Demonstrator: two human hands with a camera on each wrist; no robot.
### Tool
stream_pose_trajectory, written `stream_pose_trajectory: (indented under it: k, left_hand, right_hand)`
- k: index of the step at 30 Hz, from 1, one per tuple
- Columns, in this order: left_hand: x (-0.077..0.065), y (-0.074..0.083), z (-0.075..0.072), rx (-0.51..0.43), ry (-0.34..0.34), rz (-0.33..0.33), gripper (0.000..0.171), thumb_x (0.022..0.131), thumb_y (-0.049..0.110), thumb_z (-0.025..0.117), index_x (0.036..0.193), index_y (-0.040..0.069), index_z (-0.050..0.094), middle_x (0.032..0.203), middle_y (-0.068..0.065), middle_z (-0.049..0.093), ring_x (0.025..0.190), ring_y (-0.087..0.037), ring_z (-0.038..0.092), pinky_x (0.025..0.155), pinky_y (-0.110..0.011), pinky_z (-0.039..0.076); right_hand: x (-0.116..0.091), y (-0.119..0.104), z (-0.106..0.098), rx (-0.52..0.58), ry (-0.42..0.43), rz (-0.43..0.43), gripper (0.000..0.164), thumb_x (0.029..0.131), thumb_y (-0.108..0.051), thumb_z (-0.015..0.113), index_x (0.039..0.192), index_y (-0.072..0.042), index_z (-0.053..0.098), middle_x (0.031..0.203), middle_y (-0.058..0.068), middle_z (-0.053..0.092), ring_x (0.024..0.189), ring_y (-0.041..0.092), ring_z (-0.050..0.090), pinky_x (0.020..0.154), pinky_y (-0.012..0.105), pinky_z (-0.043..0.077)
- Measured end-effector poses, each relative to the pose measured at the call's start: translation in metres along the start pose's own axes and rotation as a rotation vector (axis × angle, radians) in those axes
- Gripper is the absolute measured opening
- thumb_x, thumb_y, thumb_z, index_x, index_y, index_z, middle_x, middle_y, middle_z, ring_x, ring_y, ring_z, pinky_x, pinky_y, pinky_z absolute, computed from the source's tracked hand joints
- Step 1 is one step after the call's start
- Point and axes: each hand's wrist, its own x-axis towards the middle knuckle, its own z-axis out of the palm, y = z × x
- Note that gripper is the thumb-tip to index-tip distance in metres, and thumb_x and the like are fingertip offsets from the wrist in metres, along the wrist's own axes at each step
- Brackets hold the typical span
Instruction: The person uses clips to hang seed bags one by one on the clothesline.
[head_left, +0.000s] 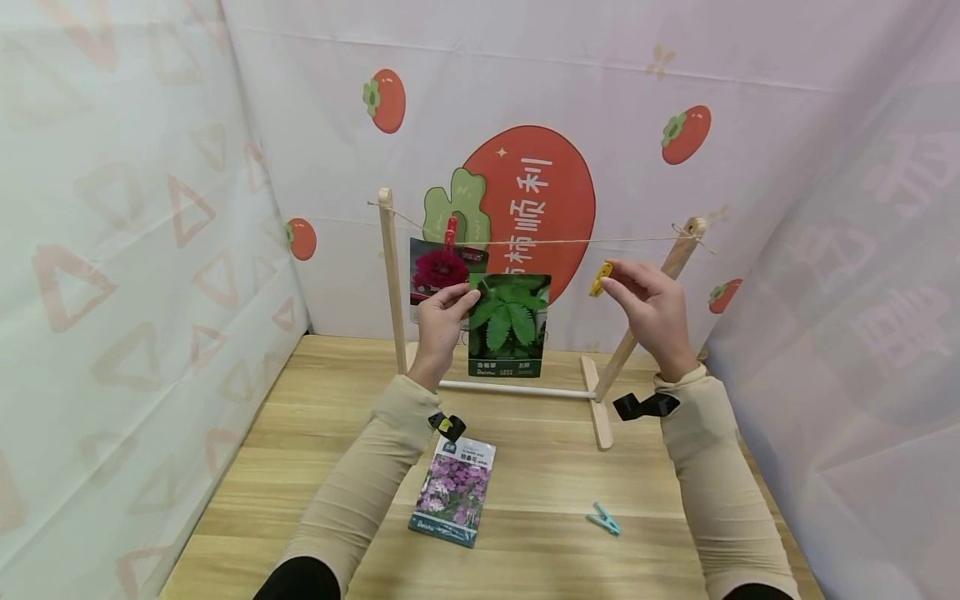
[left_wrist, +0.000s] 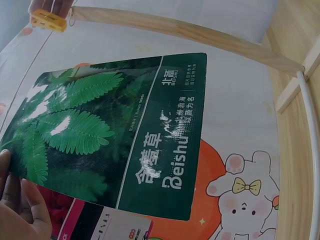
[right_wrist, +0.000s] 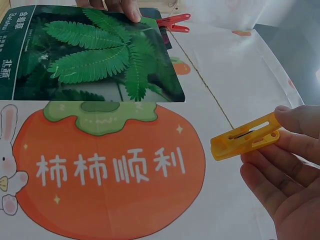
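Note:
My left hand [head_left: 442,327] pinches the upper left edge of a green seed packet [head_left: 508,327] with a fern-like leaf picture, held upright below a thin string [head_left: 555,242]. Between thumb and fingers, my right hand [head_left: 654,308] holds a yellow clothespin [right_wrist: 247,136] by its handle end, to the right of the packet and a little below the string. Behind my left hand, a seed packet with a crimson flower [head_left: 438,268] hangs from the string by a red clothespin [head_left: 450,234]. The green packet covers part of it.
The string runs between two posts of a wooden stand [head_left: 393,279] near the printed back cloth. A seed packet with pink-purple flowers [head_left: 452,492] lies flat on the wooden table [head_left: 525,567]. To its right lies a light blue clothespin [head_left: 603,519]. Printed cloth walls flank both sides.

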Motion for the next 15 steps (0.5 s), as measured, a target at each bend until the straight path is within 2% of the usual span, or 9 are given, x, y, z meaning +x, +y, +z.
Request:
stream_pose_trajectory:
  k: [7, 15]
  left_hand:
    - [0.004, -0.002, 0.011, 0.008, -0.001, -0.009, 0.023, 0.087, 0.011, 0.074, 0.106, -0.001, 0.072, 0.081, 0.012, 0.071, 0.074, -0.004, 0.065, 0.066, -0.017, 0.053]
    - [0.007, -0.001, 0.017, 0.004, -0.009, 0.001, 0.022, 0.087, 0.011, 0.073, 0.106, -0.001, 0.072, 0.083, 0.009, 0.071, 0.071, -0.004, 0.063, 0.064, -0.018, 0.051]
  right_hand:
    - [0.015, -0.004, 0.006, -0.053, -0.045, 0.000, 0.027, 0.090, -0.001, 0.067, 0.116, 0.006, 0.068, 0.106, 0.024, 0.068, 0.092, -0.009, 0.060, 0.082, 0.007, 0.049]
    - [0.029, -0.007, 0.016, -0.054, -0.035, -0.036, 0.026, 0.092, -0.006, 0.065, 0.116, 0.004, 0.069, 0.106, 0.022, 0.068, 0.090, -0.006, 0.059, 0.080, 0.008, 0.049]
